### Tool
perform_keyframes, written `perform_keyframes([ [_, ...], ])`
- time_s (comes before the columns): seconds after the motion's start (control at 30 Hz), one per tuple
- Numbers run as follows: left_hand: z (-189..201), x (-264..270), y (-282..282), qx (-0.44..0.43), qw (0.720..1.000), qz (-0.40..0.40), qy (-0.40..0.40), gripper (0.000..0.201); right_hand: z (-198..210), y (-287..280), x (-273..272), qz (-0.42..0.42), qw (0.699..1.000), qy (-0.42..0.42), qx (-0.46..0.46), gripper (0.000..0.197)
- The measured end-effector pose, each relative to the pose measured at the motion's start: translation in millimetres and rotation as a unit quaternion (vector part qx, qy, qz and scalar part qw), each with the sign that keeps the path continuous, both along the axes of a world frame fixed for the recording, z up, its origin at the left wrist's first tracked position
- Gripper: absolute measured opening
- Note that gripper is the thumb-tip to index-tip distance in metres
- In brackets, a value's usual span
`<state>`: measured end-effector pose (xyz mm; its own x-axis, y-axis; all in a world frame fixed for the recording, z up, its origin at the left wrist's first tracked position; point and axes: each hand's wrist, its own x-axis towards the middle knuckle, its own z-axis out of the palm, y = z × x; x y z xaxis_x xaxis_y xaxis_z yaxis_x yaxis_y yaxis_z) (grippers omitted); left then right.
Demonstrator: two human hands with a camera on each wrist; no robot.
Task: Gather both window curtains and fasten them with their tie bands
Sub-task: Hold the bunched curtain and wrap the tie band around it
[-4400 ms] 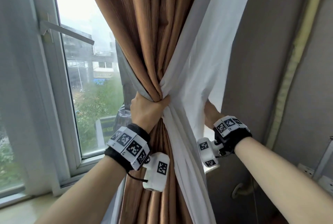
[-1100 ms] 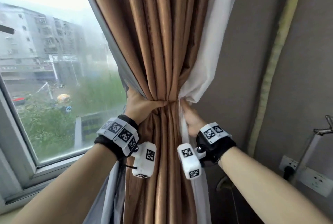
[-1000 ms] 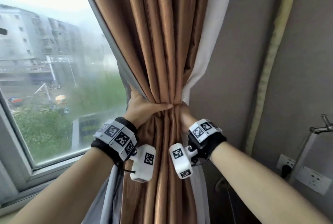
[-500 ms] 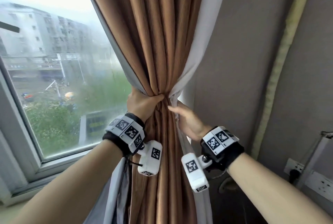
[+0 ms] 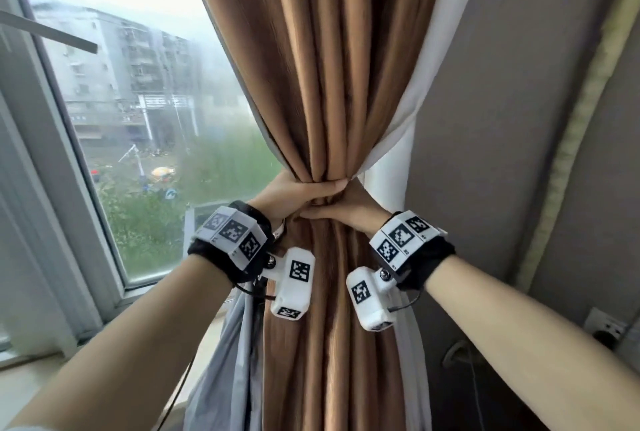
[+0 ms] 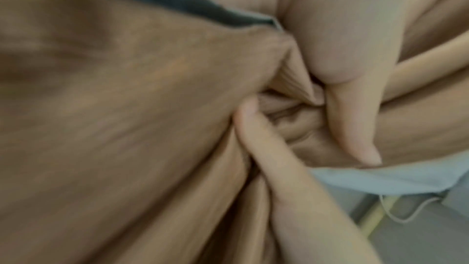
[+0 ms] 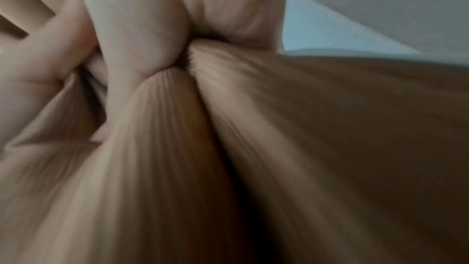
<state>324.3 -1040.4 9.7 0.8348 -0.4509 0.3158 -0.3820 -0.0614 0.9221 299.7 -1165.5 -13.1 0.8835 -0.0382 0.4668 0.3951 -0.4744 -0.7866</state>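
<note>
The brown curtain hangs bunched into a narrow waist in the middle of the head view. My left hand grips that waist from the left, fingers wrapped across the front. Just under it, touching it, my right hand grips the same bunch from the right. White lining runs down the curtain's right edge, and grey lining hangs at lower left. Both wrist views are blurred: curled fingers squeeze brown folds, and fingers close over pleats. I cannot make out any tie band.
The window pane and its frame fill the left side, with the sill below. A grey wall stands right of the curtain, with a wrapped vertical pipe and a wall socket low at the right.
My right hand has moved left from the white lining's edge onto the bunched waist and closed on it under the left hand. The left hand has kept its grip.
</note>
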Motion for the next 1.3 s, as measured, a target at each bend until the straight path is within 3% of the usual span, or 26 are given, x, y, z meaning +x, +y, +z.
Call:
perform_keyframes([
  [0.07, -2.9, -0.3, 0.9, -0.013, 1.0, 0.003, 0.004, 0.016, -4.9, 3.9, 0.7, -0.055, 0.998, 0.001, 0.03, 0.051],
  [0.17, -9.0, -0.2, 1.0, -0.047, 0.999, -0.002, -0.006, 0.061, -9.0, 6.2, -0.1, -0.147, 0.983, -0.003, 0.112, 0.05],
  [0.27, -11.3, 6.6, 8.9, -0.051, 0.998, -0.018, -0.021, 0.08, -9.2, -2.3, -0.8, -0.147, 0.974, -0.008, 0.172, 0.058],
  [0.43, -17.2, 24.9, 30.4, -0.12, 0.992, 0.024, -0.007, 0.091, -5.1, -30.5, -4.1, -0.12, 0.975, 0.015, 0.187, 0.052],
  [0.5, -22.3, 32.6, 32.4, -0.159, 0.986, 0.039, 0.021, 0.106, -1.4, -37.7, -4.6, -0.11, 0.977, 0.026, 0.179, 0.053],
  [0.57, -24.0, 34.1, 31.0, -0.139, 0.99, 0.026, 0.022, 0.101, 0.9, -42.5, -5.0, -0.103, 0.979, 0.041, 0.17, 0.052],
  [0.67, -24.6, 31.6, 32.3, -0.098, 0.992, 0.07, -0.029, 0.089, 1.6, -51.6, -5.5, -0.087, 0.982, 0.07, 0.154, 0.049],
  [0.73, -27.5, 29.4, 38.3, -0.125, 0.978, 0.135, -0.094, 0.098, 1.6, -56.5, -5.5, -0.084, 0.982, 0.083, 0.15, 0.052],
  [0.83, -39.4, 16.7, 47.4, -0.17, 0.962, 0.134, -0.168, 0.112, 1.7, -60.3, -2.6, -0.087, 0.981, 0.091, 0.15, 0.06],
  [0.9, -50.3, 3.3, 54.6, -0.139, 0.924, 0.218, -0.283, 0.1, 2.4, -60.8, -0.8, -0.083, 0.982, 0.094, 0.144, 0.061],
  [0.97, -63.6, -8.5, 62.6, -0.086, 0.858, 0.295, -0.412, 0.064, 2.9, -60.5, 0.3, -0.075, 0.981, 0.103, 0.143, 0.063],
  [1.03, -79.5, -21.6, 66.0, -0.001, 0.843, 0.213, -0.494, 0.023, 3.8, -59.1, 0.3, -0.075, 0.981, 0.106, 0.144, 0.059],
  [1.1, -95.9, -33.2, 61.7, 0.134, 0.85, 0.087, -0.502, 0.015, 3.4, -58.9, 1.0, -0.081, 0.981, 0.103, 0.143, 0.059],
  [1.17, -104.5, -39.8, 52.8, 0.23, 0.878, 0.052, -0.416, 0.013, 2.9, -59.1, 1.4, -0.082, 0.981, 0.1, 0.146, 0.062],
  [1.23, -108.8, -35.7, 47.9, 0.248, 0.916, 0.073, -0.306, 0.012, 2.2, -59.8, 0.9, -0.082, 0.981, 0.098, 0.147, 0.06],
  [1.3, -110.9, -29.0, 48.8, 0.194, 0.95, 0.08, -0.229, 0.011, 2.0, -61.0, 0.9, -0.082, 0.98, 0.097, 0.151, 0.059],
])
